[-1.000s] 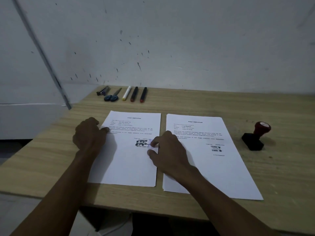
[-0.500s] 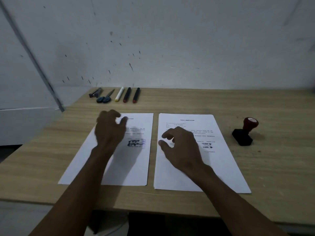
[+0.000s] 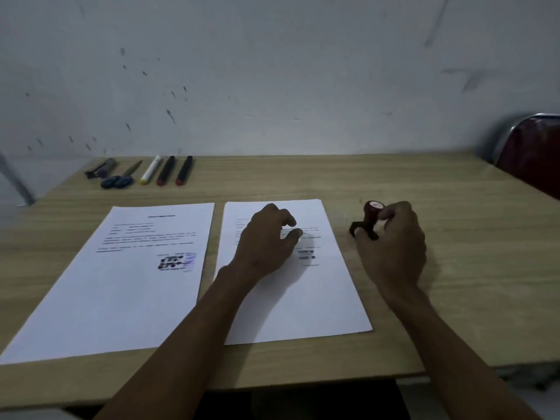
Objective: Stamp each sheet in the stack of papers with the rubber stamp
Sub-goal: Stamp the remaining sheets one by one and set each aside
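Observation:
Two white printed papers lie side by side on the wooden table (image 3: 424, 283). The left sheet (image 3: 115, 286) carries a dark stamp mark near its right edge. The right stack of papers (image 3: 291, 304) has printed text and no purple mark that I can see. My left hand (image 3: 266, 237) hovers over the upper middle of the right stack, fingers loosely curled and holding nothing. My right hand (image 3: 394, 237) grips the rubber stamp (image 3: 368, 218), red handle on a black base, on the table just right of the stack.
Along the table's far left edge lie a small dark tool (image 3: 101, 168), blue-handled scissors (image 3: 121, 177), a white marker (image 3: 150, 169) and two black markers (image 3: 174, 170). A dark red chair back (image 3: 533, 153) stands at the far right. A grey wall runs behind.
My right hand left the right stack and moved right to grip the stamp. My left hand crossed from the left sheet to above the right stack. The view swung right.

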{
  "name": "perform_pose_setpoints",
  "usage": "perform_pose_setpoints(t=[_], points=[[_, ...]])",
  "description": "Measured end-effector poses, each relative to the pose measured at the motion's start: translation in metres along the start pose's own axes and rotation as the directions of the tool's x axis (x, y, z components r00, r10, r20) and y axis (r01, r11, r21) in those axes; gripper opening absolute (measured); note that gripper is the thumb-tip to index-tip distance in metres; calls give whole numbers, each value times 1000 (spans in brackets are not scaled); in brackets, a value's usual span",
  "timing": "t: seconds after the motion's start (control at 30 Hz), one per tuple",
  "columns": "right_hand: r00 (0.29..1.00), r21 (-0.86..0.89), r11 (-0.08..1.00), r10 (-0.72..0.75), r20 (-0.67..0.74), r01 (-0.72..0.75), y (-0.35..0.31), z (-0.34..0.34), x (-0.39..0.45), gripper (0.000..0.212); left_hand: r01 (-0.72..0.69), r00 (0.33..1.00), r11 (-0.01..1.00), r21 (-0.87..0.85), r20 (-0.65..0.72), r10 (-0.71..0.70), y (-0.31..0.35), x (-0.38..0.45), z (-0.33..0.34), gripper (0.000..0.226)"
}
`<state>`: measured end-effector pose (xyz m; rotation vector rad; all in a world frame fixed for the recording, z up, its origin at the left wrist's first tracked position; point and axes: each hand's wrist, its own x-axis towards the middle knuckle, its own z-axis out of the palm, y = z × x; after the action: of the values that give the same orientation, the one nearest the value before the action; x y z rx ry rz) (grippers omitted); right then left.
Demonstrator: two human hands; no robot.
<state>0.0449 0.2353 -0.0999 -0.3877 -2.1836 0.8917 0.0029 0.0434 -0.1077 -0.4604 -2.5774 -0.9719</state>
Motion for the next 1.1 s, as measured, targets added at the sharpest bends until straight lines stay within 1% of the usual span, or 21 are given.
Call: perform_pose_setpoints(t=[0.07,0.13,0.2,0.27,0.37,0.43,0.5,0.57,0.63,0.7,0.73,0.83,0.9,1.03,1.1], points=[[999,-20,999,44,17,-44,7,-4,11,56,-16,1000,1000,-5,21,16,3,1,6,17],[994,-61,996,67,89,-62,10,-4,20,70,-21,1000,1000,-17,7,21,3,0,7,16],[984,-113,992,78,163,-60,14,-2,26,74,-36,999,999,-38,-20,36,2,-1,7,17],[970,-148,988,84,227,-51,14,1,30,70,-50,999,998,-46,-15,49,1,-4,6,22],[953,-141,990,72,295,-32,13,6,32,51,-38,998,999,-23,52,39,-2,-9,5,35],[952,-148,989,52,302,-7,12,9,33,38,-30,997,1000,-1,78,30,-3,-12,6,41],[961,-144,989,21,274,20,10,9,34,33,-32,996,998,46,85,28,-3,-13,7,41],[971,-75,995,-44,236,63,7,10,31,30,-26,997,995,92,81,18,-4,-13,9,37],[970,52,993,-118,213,110,0,11,25,28,-7,996,995,98,85,-1,-4,-12,11,37],[957,163,976,-181,226,146,-9,15,14,26,6,996,997,82,92,-14,-4,-12,13,38],[949,191,968,-208,236,165,-12,17,8,26,5,996,997,75,90,-12,-4,-12,13,36],[924,212,951,-277,265,224,-16,24,-9,31,-5,995,997,79,103,-3,-7,-11,12,18],[912,214,941,-314,264,262,-16,28,-15,29,-9,992,996,90,127,-3,-9,-10,12,18],[885,139,927,-374,277,349,-16,33,-20,26,-12,992,995,100,129,-1,-11,-9,12,21],[878,128,922,-388,281,367,-16,34,-23,27,-11,991,994,107,130,-3,-11,-9,12,22]])
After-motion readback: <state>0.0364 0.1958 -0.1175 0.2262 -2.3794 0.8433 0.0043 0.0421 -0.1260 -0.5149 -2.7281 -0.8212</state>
